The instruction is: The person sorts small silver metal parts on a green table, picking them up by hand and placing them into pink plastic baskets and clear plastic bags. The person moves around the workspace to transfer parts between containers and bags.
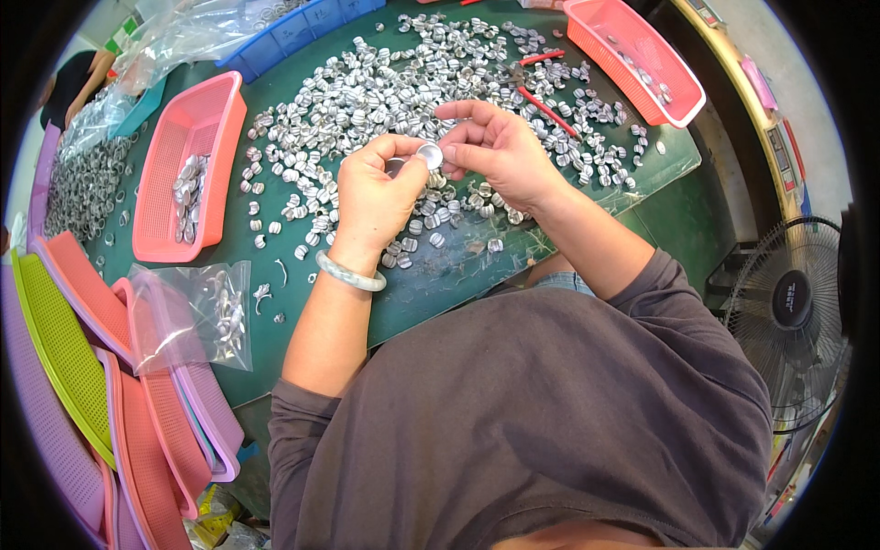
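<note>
Silver disc [429, 156] | left grip [378, 191] pinching it | right grip [506, 158]: can't tell | second piece [394, 167] part-hidden

Left forearm [328, 316]: bare, directed forward and slightly rightward.
Left wrist [360, 246]: nearly straight.
Left hand [378, 183]: fingers curled inward, thumb and forefinger drawn together in a pinch.
Right forearm [594, 227]: bare, slanting forward and leftward.
Right hand [506, 158]: thumb pointing left, fingers loosely bent and parted, fingertips near those of the left hand.
</note>
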Demonstrator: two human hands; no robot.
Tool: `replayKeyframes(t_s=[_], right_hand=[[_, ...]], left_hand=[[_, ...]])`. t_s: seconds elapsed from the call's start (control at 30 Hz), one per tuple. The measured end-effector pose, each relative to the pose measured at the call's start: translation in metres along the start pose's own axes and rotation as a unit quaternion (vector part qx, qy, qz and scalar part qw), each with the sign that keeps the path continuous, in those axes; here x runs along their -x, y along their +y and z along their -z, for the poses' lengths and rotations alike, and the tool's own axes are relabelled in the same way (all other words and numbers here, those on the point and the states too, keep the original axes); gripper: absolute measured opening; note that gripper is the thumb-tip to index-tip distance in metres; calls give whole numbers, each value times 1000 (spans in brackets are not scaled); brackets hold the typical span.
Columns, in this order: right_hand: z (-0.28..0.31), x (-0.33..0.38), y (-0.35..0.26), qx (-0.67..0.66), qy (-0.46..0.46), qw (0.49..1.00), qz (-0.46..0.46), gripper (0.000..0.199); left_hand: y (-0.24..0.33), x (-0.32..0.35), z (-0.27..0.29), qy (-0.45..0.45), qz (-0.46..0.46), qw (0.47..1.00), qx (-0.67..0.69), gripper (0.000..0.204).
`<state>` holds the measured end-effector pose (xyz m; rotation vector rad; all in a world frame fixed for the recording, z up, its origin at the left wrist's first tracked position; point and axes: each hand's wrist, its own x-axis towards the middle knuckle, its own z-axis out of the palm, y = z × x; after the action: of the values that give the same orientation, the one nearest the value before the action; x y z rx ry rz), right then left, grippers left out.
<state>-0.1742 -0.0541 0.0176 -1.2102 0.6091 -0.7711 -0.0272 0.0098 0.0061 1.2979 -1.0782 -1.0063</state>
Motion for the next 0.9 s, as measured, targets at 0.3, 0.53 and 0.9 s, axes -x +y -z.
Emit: replayKeyframes(t_s=[0.3, 0.53, 0.9], right_hand=[[3, 1, -3, 11, -4, 1000, -28, 39], [2, 3, 2, 137, 6, 986, 95, 42], [-2, 3, 9, 136, 24, 975, 173, 44]], left_hand=[[0, -1, -1, -17, 9, 1000, -5, 12], [6, -1, 1, -46, 114, 982, 144, 12], [3, -3, 2, -47, 77, 959, 268, 17]])
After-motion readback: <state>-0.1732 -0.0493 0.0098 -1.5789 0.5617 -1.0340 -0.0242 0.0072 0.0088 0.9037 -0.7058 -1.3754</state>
